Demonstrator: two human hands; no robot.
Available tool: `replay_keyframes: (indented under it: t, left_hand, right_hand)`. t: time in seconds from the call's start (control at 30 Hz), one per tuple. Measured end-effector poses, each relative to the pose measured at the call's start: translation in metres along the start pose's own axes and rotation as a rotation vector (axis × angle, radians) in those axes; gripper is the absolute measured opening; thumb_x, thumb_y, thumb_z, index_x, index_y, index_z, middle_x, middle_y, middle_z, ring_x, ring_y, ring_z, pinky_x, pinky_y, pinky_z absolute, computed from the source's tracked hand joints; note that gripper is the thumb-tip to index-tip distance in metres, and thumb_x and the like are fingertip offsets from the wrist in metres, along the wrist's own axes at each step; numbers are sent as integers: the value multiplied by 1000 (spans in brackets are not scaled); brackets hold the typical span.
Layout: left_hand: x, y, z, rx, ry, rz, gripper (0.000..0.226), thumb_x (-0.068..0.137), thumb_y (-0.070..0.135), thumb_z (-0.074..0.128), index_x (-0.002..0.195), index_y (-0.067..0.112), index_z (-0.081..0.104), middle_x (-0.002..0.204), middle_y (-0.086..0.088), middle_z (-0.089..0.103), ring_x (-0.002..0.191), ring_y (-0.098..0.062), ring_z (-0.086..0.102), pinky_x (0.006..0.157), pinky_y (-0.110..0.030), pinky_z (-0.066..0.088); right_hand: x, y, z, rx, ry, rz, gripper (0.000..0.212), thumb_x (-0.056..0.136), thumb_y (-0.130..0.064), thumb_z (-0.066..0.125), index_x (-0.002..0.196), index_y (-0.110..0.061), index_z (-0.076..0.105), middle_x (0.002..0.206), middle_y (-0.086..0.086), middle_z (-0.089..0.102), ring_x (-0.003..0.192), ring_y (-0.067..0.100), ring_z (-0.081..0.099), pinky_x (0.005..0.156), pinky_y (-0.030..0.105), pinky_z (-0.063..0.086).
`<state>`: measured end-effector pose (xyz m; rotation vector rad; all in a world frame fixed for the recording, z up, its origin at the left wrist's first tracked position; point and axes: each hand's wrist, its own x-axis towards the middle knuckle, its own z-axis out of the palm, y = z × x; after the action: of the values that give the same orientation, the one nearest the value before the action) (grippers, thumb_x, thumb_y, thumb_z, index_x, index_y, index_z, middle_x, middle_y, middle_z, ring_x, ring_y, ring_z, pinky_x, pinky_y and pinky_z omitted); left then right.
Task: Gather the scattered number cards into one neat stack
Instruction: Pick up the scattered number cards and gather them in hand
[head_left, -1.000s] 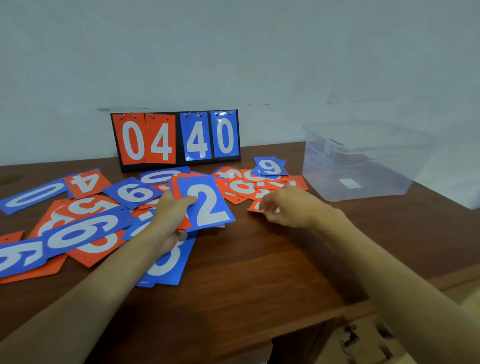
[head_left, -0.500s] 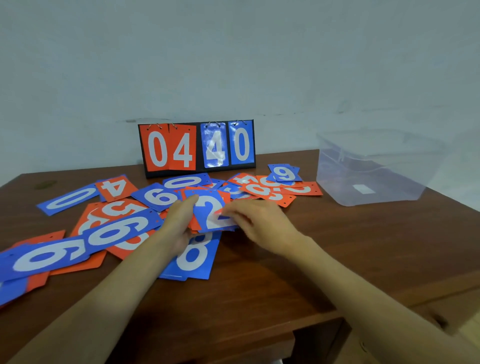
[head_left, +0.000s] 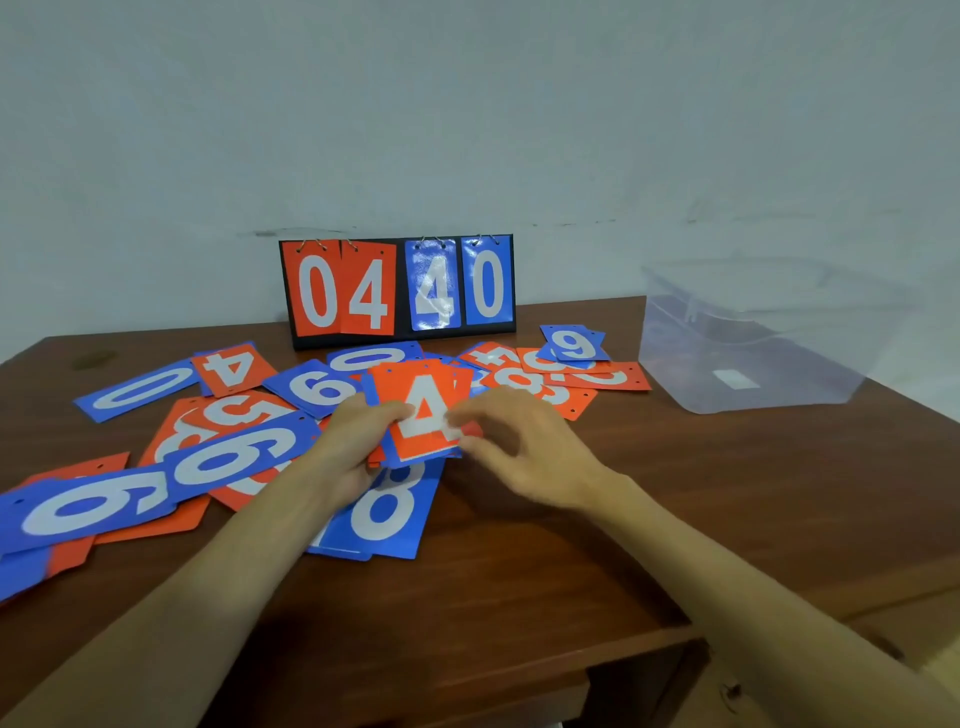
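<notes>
My left hand (head_left: 353, 441) grips a small stack of number cards (head_left: 423, 410) just above the table; an orange 4 is on top. My right hand (head_left: 514, 447) is at the stack's right edge, fingertips on the top card, blurred by motion. Blue and orange number cards lie scattered around: a blue 8 (head_left: 387, 512) under the stack, blue 6 cards (head_left: 228, 457) at the left, a blue 9 (head_left: 311, 387), a blue 0 (head_left: 137, 389), and an orange pile (head_left: 561, 379) behind my right hand.
A flip scoreboard (head_left: 397, 291) reading 04 40 stands at the back by the wall. A clear plastic box (head_left: 753, 338) sits on the right of the wooden table (head_left: 675, 519). The table's front edge runs close below my forearms.
My right hand brought an orange 4 from the right pile and laid it over the blue 2 on the stack in my left hand. The camera view shifted slightly.
</notes>
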<state>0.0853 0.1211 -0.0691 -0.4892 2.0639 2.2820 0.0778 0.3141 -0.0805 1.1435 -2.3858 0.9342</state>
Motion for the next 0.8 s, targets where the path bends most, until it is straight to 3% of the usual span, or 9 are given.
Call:
replay_keyframes:
  t: [0.13, 0.2, 0.33, 0.43, 0.53, 0.67, 0.8]
  left_hand:
    - [8, 3, 6, -49, 28, -5, 22, 96, 18, 55, 117, 16, 51, 92, -7, 68, 74, -20, 67, 54, -30, 53]
    - [10, 2, 11, -74, 15, -4, 22, 95, 21, 57, 116, 16, 53, 93, -7, 70, 75, -20, 68, 58, -32, 54]
    - [19, -5, 17, -10, -33, 67, 40, 86, 18, 70, 124, 17, 56, 99, -6, 73, 77, -20, 73, 59, -30, 58]
    - [24, -9, 16, 24, -7, 90, 47, 87, 16, 69, 130, 17, 52, 104, -7, 71, 82, -23, 71, 63, -34, 57]
    - [26, -13, 12, 9, 14, 84, 42, 88, 15, 67, 128, 16, 53, 101, -7, 71, 81, -23, 70, 63, -35, 56]
    - [25, -13, 8, 44, 32, 98, 37, 89, 18, 66, 123, 21, 52, 97, -5, 71, 76, -21, 70, 57, -33, 56]
    - [24, -14, 8, 69, 42, 103, 40, 89, 19, 66, 125, 22, 50, 98, -5, 70, 79, -22, 70, 63, -37, 57]
  right_hand:
    - [9, 53, -14, -195, 6, 540, 42, 89, -39, 61, 127, -21, 56, 133, -1, 55, 123, 13, 49, 104, 31, 41]
    - [11, 75, -18, -329, -92, 682, 54, 87, -46, 60, 133, -18, 50, 141, 3, 48, 130, 19, 44, 107, 37, 38]
    - [17, 96, -19, -490, -171, 638, 58, 87, -54, 56, 133, -20, 52, 137, 5, 54, 127, 22, 47, 109, 45, 36]
    - [23, 96, -24, -682, -291, 469, 43, 94, -49, 46, 124, -20, 59, 124, 4, 63, 118, 21, 54, 110, 44, 29]
    - [23, 92, -26, -839, -368, 311, 47, 96, -53, 37, 119, -20, 62, 117, 4, 66, 112, 20, 56, 107, 42, 27]
    - [30, 87, -27, -792, -376, 378, 55, 91, -61, 41, 128, -24, 58, 126, 3, 62, 120, 19, 54, 111, 45, 23]
    - [42, 79, -22, -801, -444, 376, 49, 92, -55, 43, 114, -17, 65, 116, 4, 66, 110, 19, 58, 113, 48, 23]
